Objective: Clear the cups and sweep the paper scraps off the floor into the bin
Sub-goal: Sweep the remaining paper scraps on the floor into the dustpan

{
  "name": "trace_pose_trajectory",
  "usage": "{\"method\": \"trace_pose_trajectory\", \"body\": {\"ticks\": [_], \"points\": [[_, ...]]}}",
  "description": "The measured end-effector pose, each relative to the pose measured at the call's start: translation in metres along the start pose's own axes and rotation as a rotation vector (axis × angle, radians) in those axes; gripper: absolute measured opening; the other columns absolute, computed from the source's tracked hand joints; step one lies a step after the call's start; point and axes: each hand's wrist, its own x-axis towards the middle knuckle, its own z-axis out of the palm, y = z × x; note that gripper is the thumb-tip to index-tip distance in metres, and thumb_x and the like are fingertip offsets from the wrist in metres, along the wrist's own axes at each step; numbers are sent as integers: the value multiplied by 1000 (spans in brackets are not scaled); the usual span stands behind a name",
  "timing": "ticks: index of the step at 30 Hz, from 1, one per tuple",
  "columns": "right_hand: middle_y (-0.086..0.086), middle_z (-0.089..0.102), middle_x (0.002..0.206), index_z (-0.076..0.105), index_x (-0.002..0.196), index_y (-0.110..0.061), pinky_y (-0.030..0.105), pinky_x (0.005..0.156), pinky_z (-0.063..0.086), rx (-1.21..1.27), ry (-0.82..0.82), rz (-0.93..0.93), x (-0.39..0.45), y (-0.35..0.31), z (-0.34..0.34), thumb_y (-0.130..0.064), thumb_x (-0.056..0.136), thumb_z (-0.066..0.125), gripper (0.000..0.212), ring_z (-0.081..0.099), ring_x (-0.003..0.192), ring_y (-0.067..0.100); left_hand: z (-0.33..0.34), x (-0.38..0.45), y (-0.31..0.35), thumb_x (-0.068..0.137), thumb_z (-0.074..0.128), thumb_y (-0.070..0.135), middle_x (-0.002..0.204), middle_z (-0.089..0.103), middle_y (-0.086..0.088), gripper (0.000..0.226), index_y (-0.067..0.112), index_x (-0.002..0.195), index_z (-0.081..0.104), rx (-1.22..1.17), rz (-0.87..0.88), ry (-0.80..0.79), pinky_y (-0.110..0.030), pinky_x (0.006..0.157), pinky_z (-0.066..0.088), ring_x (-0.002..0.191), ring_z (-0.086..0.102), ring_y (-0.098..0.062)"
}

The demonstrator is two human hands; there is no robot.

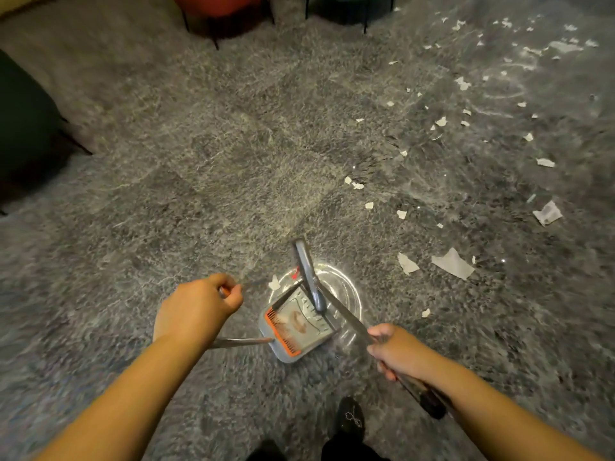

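The right hand grips the broom handle, and the left hand is curled around the dustpan handle. With the dustpan tilted over the carpet, a clumsy sweep could scatter paper scraps past it.

- The floor is covered in mottled grey carpet laid in square tiles, filling the whole view.
- White paper scraps lie scattered over the right side, from the far right corner down toward the near middle; the larger torn pieces sit nearer, the small flecks farther off.
- A grey dustpan with an orange comb edge is low over the carpet at near centre; whether it touches cannot be told.
- Dark chair legs stand on the carpet at the far edge.
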Motion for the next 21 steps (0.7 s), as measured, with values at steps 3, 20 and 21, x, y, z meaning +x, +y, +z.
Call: {"method": "trace_pose_trajectory", "body": {"ticks": [3, 20, 21], "points": [[4, 56, 56, 44, 134, -8, 19, 37, 39, -39, 30, -32, 15, -37, 2, -5, 94, 51, 40, 46, 35, 8, -23, 17, -33, 90, 56, 50, 83, 70, 4, 14, 40, 82, 59, -59, -76, 40, -32, 64, 47, 79, 62, -24], [6, 51, 37, 49, 117, -10, 16, 32, 34, -99, 157, 150, 152, -178, 35, -1, 91, 47, 28, 46, 28, 13, -93, 181, -149, 92, 53, 47, 86, 70, 8, 20, 31, 88, 65, 119, 22, -26, -28, 63, 49, 82, 64, -19], [6, 51, 38, 52, 118, -6, 15, 33, 34, -120, 160, 173, 164, -184, 37, -1, 91, 47, 28, 47, 30, 14, -93, 190, -153, 92, 53, 47, 87, 70, 8, 20, 31, 87, 64, 117, 30, -37, -28, 63, 48, 83, 64, -19]]}}
